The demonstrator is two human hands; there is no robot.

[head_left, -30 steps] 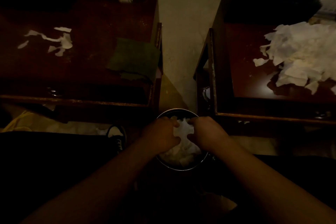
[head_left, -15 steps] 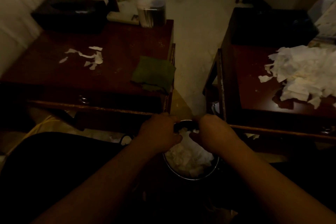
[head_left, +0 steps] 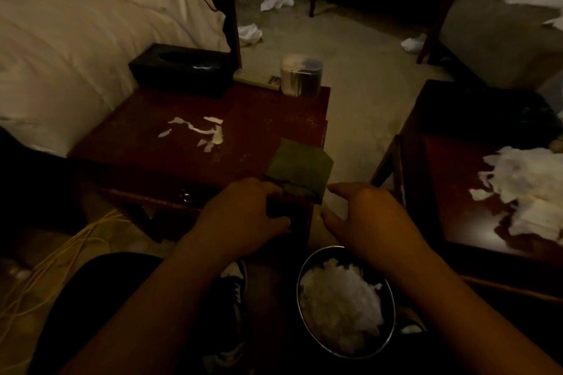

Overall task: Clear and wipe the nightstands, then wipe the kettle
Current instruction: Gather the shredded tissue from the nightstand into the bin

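Two dark wooden nightstands flank a strip of carpet. The left nightstand (head_left: 146, 143) carries torn white paper scraps (head_left: 201, 131) and a folded green cloth (head_left: 300, 169) at its front right corner. The right nightstand (head_left: 457, 192) bears a big heap of torn white paper (head_left: 527, 189). My left hand (head_left: 243, 216) hovers at the left nightstand's front corner, fingertips just short of the cloth, holding nothing. My right hand (head_left: 362, 219) is in the gap, fingers spread and empty. A round metal bin (head_left: 393, 307) full of white paper sits below my hands. No kettle is clearly visible.
On the left nightstand's back edge stand a black tissue box (head_left: 179, 68), a remote (head_left: 256, 77) and a lidded clear container (head_left: 301, 74). A bed (head_left: 76, 24) lies at left, an armchair (head_left: 502, 30) at right. Crumpled tissues litter the carpet (head_left: 277, 2). Yellow cords (head_left: 61, 259) trail at lower left.
Both hands have lifted out of the bin and opened, moving up toward the green cloth. The view has tilted upward, showing more of the bed and the floor.
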